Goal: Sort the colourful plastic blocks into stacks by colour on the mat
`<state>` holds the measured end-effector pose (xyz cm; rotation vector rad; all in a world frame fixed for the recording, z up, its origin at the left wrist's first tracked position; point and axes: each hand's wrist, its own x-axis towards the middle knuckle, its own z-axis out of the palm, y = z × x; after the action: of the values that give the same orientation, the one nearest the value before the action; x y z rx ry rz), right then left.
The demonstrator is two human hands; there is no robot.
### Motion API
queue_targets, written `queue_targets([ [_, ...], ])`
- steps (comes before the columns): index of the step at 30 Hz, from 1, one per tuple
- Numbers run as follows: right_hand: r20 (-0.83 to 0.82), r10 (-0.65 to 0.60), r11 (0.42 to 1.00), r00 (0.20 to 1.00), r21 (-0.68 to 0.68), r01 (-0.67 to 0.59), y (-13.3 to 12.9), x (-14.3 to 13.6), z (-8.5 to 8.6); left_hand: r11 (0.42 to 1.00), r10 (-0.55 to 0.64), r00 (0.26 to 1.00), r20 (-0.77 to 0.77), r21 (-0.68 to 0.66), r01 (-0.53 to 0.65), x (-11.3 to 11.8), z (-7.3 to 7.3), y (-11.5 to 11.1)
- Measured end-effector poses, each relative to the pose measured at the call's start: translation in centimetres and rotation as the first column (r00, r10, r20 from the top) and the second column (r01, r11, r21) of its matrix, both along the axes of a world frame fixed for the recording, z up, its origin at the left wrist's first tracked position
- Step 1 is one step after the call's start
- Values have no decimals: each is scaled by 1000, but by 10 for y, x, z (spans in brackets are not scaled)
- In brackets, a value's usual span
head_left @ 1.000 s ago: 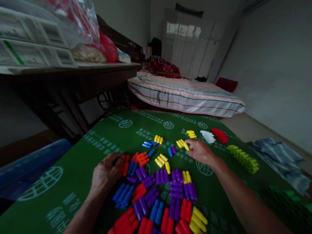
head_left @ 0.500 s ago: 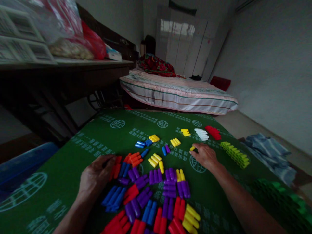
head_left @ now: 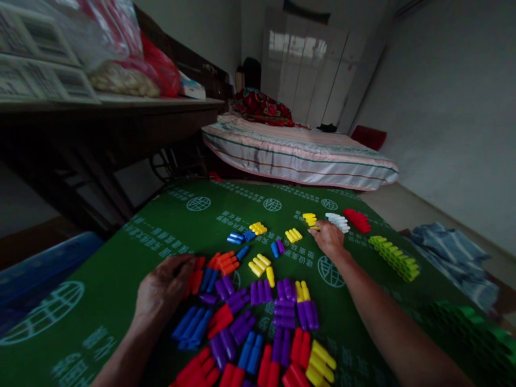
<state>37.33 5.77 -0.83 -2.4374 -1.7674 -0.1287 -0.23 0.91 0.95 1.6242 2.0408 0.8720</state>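
Note:
My right hand (head_left: pixel 328 238) pinches a small yellow piece (head_left: pixel 315 228) just in front of a short yellow row (head_left: pixel 309 219) on the green surface. The white row (head_left: pixel 337 221) lies right behind this hand. My left hand (head_left: pixel 167 282) rests beside the red-orange pieces (head_left: pixel 196 276), its fingers curled; whether they grip one is hidden. Between the hands lie purple pieces (head_left: pixel 261 292), blue pieces (head_left: pixel 192 327), orange pieces (head_left: pixel 228 263) and yellow pieces (head_left: pixel 259 265).
The green mat (head_left: pixel 242 204) carries a red row (head_left: pixel 357 220), a lime row (head_left: pixel 394 258) and dark green pieces (head_left: pixel 475 333) on the right. A desk (head_left: pixel 161 106) with bags stands at left, a blue tub (head_left: pixel 48 279) below. Behind is a bed (head_left: pixel 298 153).
My right hand has moved forward and slightly left with the yellow piece, up to the far yellow row. The view has shifted slightly; my left hand stays by the red-orange pieces.

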Motion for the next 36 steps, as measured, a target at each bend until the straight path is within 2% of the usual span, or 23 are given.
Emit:
queue_targets([
  [8,-9,-23,999,1000,24,23,8,3,-5,999,-11,1000,16,37,10,-2,-8,2],
  [15,-1,-2,999,1000,33,2,6,1,-3,1000,3,1000,-9,-20,-3,-2,-5,3],
  [20,-1,2,1000,1000,30,-2,6,0,-1,1000,-5,1000,-5,1,5,-2,-7,3],
  [25,-13,19,999,1000,35,-19,-11,-11,8,1000,-7,1000,-5,-14,6,-2,-7,1],
  [27,-53,82,996,995,34,-80,-28,-25,16,1000,-10,1000,-4,-12,10,-1,-7,1],
  [29,-126,206,978,970,11,-207,-48,-47,26,1000,-13,1000,-7,2,13,-1,-7,1],
  [32,-219,397,904,892,-77,-421,-71,-82,40,1000,-5,1000,-9,6,5,0,-6,0],
  [34,-234,441,863,867,-155,-481,-77,-102,45,1000,-1,1000,2,3,1,2,-4,0],
  [36,-241,441,846,865,-209,-490,-75,-116,47,1000,-1,1000,8,1,1,2,-2,0],
])
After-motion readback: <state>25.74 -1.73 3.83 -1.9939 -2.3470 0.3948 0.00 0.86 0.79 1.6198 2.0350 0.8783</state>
